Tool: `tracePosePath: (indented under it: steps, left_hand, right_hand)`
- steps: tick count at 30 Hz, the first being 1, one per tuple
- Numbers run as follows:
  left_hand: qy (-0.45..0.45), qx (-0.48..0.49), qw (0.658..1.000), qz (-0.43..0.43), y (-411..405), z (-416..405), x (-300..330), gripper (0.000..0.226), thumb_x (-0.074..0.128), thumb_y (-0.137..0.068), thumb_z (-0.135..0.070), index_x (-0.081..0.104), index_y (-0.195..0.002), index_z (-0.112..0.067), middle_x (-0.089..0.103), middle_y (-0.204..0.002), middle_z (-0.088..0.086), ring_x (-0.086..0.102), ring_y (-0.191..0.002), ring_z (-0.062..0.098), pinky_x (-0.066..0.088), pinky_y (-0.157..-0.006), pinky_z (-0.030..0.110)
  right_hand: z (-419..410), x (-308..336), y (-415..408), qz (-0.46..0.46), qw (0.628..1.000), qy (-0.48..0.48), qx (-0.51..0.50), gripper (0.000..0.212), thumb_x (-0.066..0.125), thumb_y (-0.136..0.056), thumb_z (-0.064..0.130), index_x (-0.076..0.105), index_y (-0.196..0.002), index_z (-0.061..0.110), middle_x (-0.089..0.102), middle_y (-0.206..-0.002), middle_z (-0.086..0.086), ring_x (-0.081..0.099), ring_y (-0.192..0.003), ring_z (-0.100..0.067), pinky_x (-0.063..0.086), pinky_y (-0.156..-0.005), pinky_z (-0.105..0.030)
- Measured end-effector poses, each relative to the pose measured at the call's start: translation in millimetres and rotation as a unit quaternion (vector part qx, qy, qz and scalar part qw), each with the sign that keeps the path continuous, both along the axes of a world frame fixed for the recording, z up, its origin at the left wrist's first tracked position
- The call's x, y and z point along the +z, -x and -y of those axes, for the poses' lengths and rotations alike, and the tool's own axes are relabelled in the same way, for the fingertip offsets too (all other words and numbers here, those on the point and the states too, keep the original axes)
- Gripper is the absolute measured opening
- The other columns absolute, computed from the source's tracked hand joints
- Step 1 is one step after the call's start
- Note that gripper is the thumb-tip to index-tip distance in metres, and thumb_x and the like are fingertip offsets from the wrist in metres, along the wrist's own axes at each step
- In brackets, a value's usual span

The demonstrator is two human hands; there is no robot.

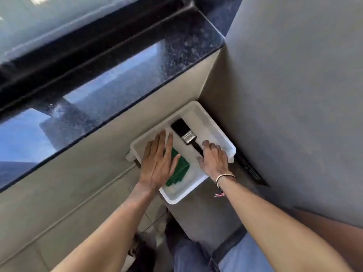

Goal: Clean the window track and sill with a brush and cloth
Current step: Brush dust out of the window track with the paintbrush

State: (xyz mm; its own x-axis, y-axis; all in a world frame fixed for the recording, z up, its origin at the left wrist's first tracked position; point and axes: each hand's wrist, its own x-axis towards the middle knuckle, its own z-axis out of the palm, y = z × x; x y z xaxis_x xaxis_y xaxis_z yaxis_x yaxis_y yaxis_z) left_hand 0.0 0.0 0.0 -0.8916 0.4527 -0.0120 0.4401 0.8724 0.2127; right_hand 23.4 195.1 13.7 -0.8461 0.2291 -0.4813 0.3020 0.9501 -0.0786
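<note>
A white tray (197, 107) sits on the floor below the window. In it lie a black-bristled brush (181, 128) with a metal ferrule and a crumpled green cloth (181, 170). My left hand (157, 163) is flat with its fingers apart, just over the cloth and partly covering it. My right hand (214, 160) lies over the brush handle, which runs between thumb and index finger; the curled fingers hide whether they grip it. Above, the dark speckled stone sill (121, 83) reflects the sky, and the black window track (82, 42) runs behind it.
A beige wall (82, 173) drops from the sill to the tiled floor. A grey wall (294, 95) stands close on the right, forming a corner beside the tray. My jeans-clad legs and dark shoes (172, 228) are at the bottom.
</note>
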Motion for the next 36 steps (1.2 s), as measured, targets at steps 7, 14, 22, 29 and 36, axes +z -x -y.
tracePosePath:
  steps: [7, 14, 22, 29, 36]
  left_hand:
    - [0.008, -0.02, 1.0, -0.003, -13, 5, -49, 0.072, 0.035, -0.106, -0.052, 0.042, -0.158, -0.004, 0.045, -0.162, 0.026, 0.05, -0.147, 0.041, 0.046, -0.117, 0.06]
    - [-0.03, -0.033, 0.994, -0.101, -10, 22, 21, 0.066, 0.035, -0.11, -0.052, 0.041, -0.159, -0.008, 0.048, -0.161, 0.024, 0.051, -0.147, 0.038, 0.045, -0.118, 0.054]
    - [-0.067, 0.027, 0.967, -0.243, -12, 136, 159, 0.068, 0.047, -0.106, -0.049, 0.04, -0.16, -0.009, 0.041, -0.165, 0.024, 0.039, -0.155, 0.038, 0.04, -0.123, 0.055]
    - [0.015, 0.22, 0.945, -0.243, -18, 332, 214, 0.081, 0.03, -0.108, -0.059, 0.033, -0.16, 0.003, 0.033, -0.168, 0.026, 0.033, -0.157, 0.037, 0.029, -0.128, 0.051]
    - [0.052, 0.284, 0.948, -0.137, -25, 431, 200, 0.097, 0.008, -0.105, -0.066, 0.044, -0.152, 0.01, 0.045, -0.159, 0.031, 0.048, -0.147, 0.045, 0.033, -0.121, 0.052]
  right_hand:
    - [-8, -33, 0, -0.027, 0.999, 0.035, -0.021, 0.028, 0.057, -0.098, 0.002, 0.054, -0.127, 0.002, 0.06, -0.126, -0.021, 0.061, -0.115, -0.04, 0.053, -0.093, -0.045]
    - [-18, 35, -9, -0.191, 0.946, 0.17, -0.199, 0.017, 0.073, -0.093, 0.012, 0.076, -0.107, 0.003, 0.078, -0.105, -0.015, 0.072, -0.101, -0.032, 0.057, -0.087, -0.034]
    - [52, 174, -28, -0.302, 0.87, 0.336, -0.198, 0.019, 0.072, -0.093, 0.013, 0.061, -0.082, 0.023, 0.079, -0.072, 0.011, 0.073, -0.073, 0.008, 0.054, -0.073, -0.01]
    - [241, 287, 7, -0.349, 0.665, 0.631, -0.192, 0.027, 0.053, -0.105, 0.005, 0.054, -0.098, 0.031, 0.082, -0.097, -0.011, 0.08, -0.087, -0.028, 0.065, -0.067, -0.031]
    - [416, 296, 92, -0.369, 0.706, 0.578, -0.174, 0.012, 0.055, -0.103, 0.003, 0.048, -0.106, 0.012, 0.077, -0.097, -0.021, 0.074, -0.088, -0.036, 0.066, -0.073, -0.048]
